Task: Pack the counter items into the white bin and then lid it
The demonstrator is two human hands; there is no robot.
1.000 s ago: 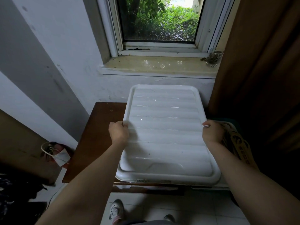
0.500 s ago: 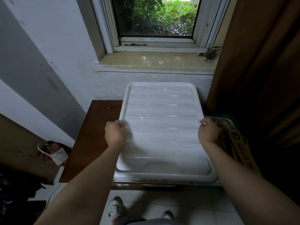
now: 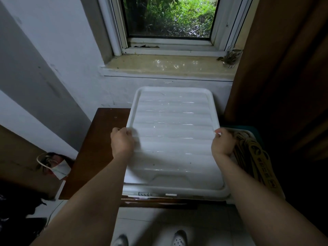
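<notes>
Setting: wooden counter (image 3: 99, 148) is standing below the window sill (image 3: 166, 65).
Lid (image 3: 174, 139): is lying over the white bin (image 3: 170, 192), on the counter.
Left hand (image 3: 122, 142), right hand (image 3: 224, 143): each is gripping a long lid edge.
Advice: keep it level, press both sides evenly.

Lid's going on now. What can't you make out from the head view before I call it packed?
- Bin contents: hidden under the lid.
- Bin walls: only the near rim shows below the lid.
- Whether the lid is seated: cannot tell.
- Fingers of left hand and right hand: tips curl under the lid's edges.
- Rim label: too small to read.
</notes>
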